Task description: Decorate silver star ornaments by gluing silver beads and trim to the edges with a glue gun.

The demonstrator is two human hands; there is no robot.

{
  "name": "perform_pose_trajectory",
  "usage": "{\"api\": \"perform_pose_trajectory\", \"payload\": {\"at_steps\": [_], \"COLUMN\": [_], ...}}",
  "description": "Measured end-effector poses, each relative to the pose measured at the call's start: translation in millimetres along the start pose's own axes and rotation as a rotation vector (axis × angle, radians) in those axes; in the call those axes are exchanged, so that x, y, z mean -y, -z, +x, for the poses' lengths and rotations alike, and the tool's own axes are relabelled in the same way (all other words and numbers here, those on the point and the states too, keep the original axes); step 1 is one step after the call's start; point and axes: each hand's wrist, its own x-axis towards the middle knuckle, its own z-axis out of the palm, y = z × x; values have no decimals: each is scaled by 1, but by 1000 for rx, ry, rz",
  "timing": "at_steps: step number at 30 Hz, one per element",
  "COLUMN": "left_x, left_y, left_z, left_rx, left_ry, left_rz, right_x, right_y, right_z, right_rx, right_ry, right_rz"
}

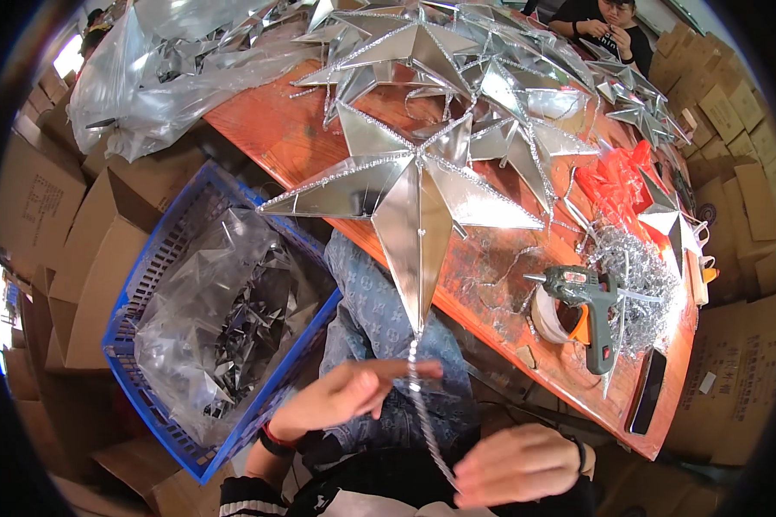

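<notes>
A large silver mirrored star [414, 224] lies over the table's near edge, its long lower point hanging above my lap. Sparkly silver trim runs along its upper ridges. From that lower point a strand of silver trim [424, 422] stretches down toward my right hand. My left hand [349, 396] is beside the strand, its forefinger stretched out across it; whether it presses on the strand is unclear. The fingers of my right hand [517, 465] are closed together at the strand's lower end, and their tips are partly hidden.
More silver stars [414, 47] crowd the far side of the red-brown table [267, 129]. A glue gun [582, 302], tape roll [547, 317], tangled silver trim [634, 276], red plastic bag [616, 185] and phone [647, 392] lie right. A blue crate [134, 302] stands left. Someone sits opposite.
</notes>
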Motion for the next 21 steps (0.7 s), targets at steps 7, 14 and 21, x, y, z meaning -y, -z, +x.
{"api": "perform_pose_trajectory", "payload": {"at_steps": [7, 14, 21], "left_x": [-38, 1, -19], "left_y": [-4, 5, 1], "left_z": [47, 60, 59], "left_rx": [-161, -84, -134], "left_ry": [-115, -170, -115], "left_rz": [-374, -669, -618], "right_x": [40, 45, 31], "right_y": [17, 65, 80], "right_z": [31, 34, 97], "right_rx": [-245, -83, -459], "right_ry": [22, -213, -627], "right_rz": [22, 55, -384]}}
